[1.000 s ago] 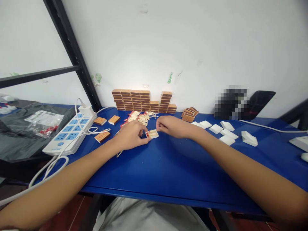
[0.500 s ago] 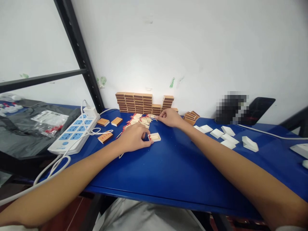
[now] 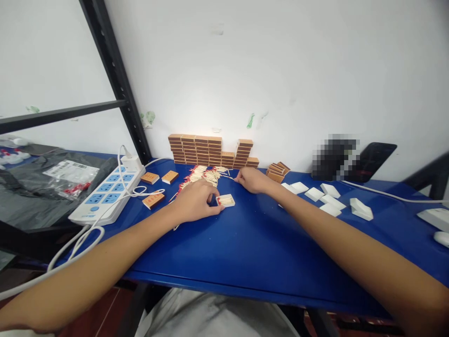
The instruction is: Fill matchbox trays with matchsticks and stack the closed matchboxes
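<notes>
My left hand [image 3: 199, 202] grips the near left end of a small white matchbox tray [image 3: 229, 201] between thumb and fingers. Several red-tipped matches lie in that tray, which rests on the blue table. Farther back, my right hand [image 3: 251, 180] pinches a match [image 3: 228, 177] by its plain end, with the stick pointing left. A pile of loose matches [image 3: 205, 175] spreads behind and beside my left hand, partly hidden by it. Behind the pile, stacked matchboxes [image 3: 196, 149] stand against the wall.
Three orange matchboxes [image 3: 153, 200] lie left, beside a white power strip [image 3: 105, 192] with looping cables. Brown matchbox sleeves [image 3: 277, 171] and several white trays [image 3: 329, 201] lie right. A dark phone [image 3: 373, 161] leans on the wall. A black shelf post [image 3: 117, 75] rises at left.
My right hand has drawn back slightly to the right and nearer, away from the pile, with a match in its fingers. My left hand stays on the tray.
</notes>
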`<act>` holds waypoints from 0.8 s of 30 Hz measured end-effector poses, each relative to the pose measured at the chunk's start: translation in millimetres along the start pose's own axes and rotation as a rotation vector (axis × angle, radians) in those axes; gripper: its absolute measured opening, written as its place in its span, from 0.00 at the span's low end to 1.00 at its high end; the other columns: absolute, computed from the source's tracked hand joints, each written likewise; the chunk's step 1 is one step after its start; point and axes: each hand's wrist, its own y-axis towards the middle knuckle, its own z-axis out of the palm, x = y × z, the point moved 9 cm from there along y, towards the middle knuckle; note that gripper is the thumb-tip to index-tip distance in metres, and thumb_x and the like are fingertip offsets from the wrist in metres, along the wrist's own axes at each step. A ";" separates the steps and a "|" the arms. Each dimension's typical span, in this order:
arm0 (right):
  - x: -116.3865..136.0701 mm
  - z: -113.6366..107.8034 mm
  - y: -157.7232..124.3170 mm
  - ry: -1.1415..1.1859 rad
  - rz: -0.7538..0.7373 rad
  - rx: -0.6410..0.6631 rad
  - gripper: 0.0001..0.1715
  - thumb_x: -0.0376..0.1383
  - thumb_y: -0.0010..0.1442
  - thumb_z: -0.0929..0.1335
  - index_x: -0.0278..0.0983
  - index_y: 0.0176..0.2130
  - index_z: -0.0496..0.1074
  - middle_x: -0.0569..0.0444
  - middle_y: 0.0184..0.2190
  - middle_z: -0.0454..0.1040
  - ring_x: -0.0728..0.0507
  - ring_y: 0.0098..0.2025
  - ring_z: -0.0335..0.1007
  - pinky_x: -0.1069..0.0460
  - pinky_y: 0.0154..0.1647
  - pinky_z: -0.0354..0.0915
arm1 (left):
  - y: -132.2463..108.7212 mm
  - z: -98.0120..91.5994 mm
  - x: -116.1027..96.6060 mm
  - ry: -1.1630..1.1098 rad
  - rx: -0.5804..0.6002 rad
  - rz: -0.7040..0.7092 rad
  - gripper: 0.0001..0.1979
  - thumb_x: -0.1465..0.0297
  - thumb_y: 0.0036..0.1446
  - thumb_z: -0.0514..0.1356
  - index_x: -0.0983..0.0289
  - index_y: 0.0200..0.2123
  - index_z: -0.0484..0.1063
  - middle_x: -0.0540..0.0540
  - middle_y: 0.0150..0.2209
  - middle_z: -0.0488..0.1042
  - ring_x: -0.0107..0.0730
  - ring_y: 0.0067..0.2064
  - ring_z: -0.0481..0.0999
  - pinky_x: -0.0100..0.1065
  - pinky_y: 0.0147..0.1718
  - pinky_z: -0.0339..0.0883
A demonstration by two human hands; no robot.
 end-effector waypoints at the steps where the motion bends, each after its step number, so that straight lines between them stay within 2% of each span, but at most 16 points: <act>1: -2.4 -0.3 -8.7 0.009 -0.021 0.006 0.16 0.39 0.72 0.66 0.35 0.36 0.78 0.44 0.41 0.83 0.42 0.42 0.77 0.52 0.39 0.63 | -0.4 -0.3 -0.5 0.001 -0.002 0.001 0.12 0.59 0.58 0.68 0.61 0.36 0.80 0.53 0.31 0.78 0.40 0.39 0.75 0.38 0.37 0.65; 6: -2.8 -7.5 -57.9 0.142 -0.191 -0.008 0.12 0.39 0.72 0.64 0.36 0.40 0.73 0.47 0.39 0.79 0.43 0.39 0.73 0.52 0.37 0.62 | -0.7 -0.2 -3.4 -0.012 0.003 0.011 0.12 0.58 0.58 0.68 0.61 0.37 0.80 0.53 0.31 0.76 0.39 0.37 0.74 0.38 0.36 0.64; 11: 20.3 -17.9 -89.7 0.173 -0.313 -0.059 0.10 0.39 0.72 0.64 0.37 0.39 0.71 0.48 0.41 0.75 0.43 0.39 0.70 0.51 0.39 0.61 | 0.2 2.6 -10.0 -0.051 0.008 0.060 0.12 0.59 0.58 0.68 0.61 0.38 0.81 0.51 0.28 0.74 0.37 0.35 0.73 0.37 0.37 0.64; 18: 53.5 -8.7 -98.5 0.122 -0.363 -0.029 0.08 0.36 0.73 0.64 0.37 0.40 0.70 0.49 0.43 0.74 0.45 0.38 0.69 0.51 0.39 0.60 | -2.6 -0.1 -18.9 -0.077 -0.027 0.124 0.12 0.59 0.58 0.69 0.61 0.39 0.80 0.51 0.30 0.74 0.35 0.36 0.74 0.36 0.38 0.64; 24: 52.1 -10.6 -97.7 0.241 -0.386 -0.034 0.06 0.34 0.70 0.67 0.38 0.38 0.71 0.52 0.39 0.74 0.46 0.36 0.68 0.52 0.38 0.59 | -3.3 -0.1 -21.8 -0.071 -0.021 0.130 0.10 0.60 0.58 0.69 0.61 0.38 0.79 0.50 0.29 0.73 0.36 0.37 0.74 0.37 0.38 0.64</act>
